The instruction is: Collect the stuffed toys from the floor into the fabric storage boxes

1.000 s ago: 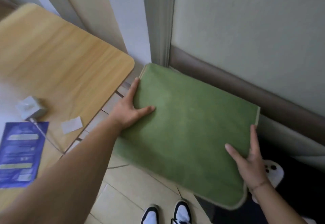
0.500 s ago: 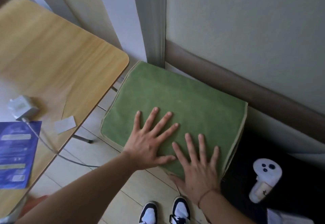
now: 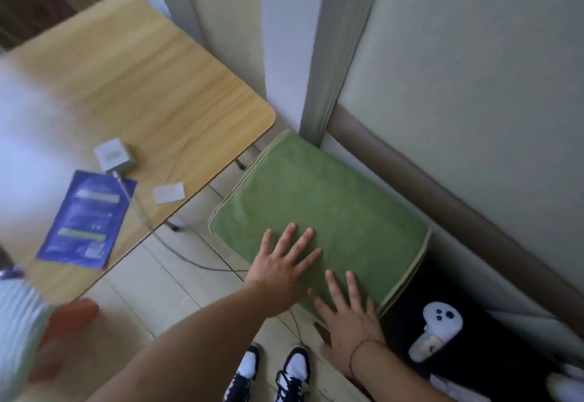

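A green fabric storage box [image 3: 328, 202] with its lid closed stands on the floor in the corner by the wall. My left hand [image 3: 281, 267] lies flat on the near part of the lid with fingers spread. My right hand [image 3: 349, 316] lies flat at the lid's near right corner, fingers straight. A white stuffed toy [image 3: 434, 329] with dark dots lies on a dark surface to the right of the box. What is inside the box is hidden.
A wooden table [image 3: 142, 85] stands to the left with a white charger [image 3: 113, 155], a purple packet [image 3: 87, 218] and a small card [image 3: 169, 192] on it. A cable [image 3: 189, 259] trails over the tiled floor. My two shoes [image 3: 271, 373] are below.
The lid went from being held at its sides to lying flat under both palms. Since half a second ago the hands have stayed on the lid, and the view has pulled back.
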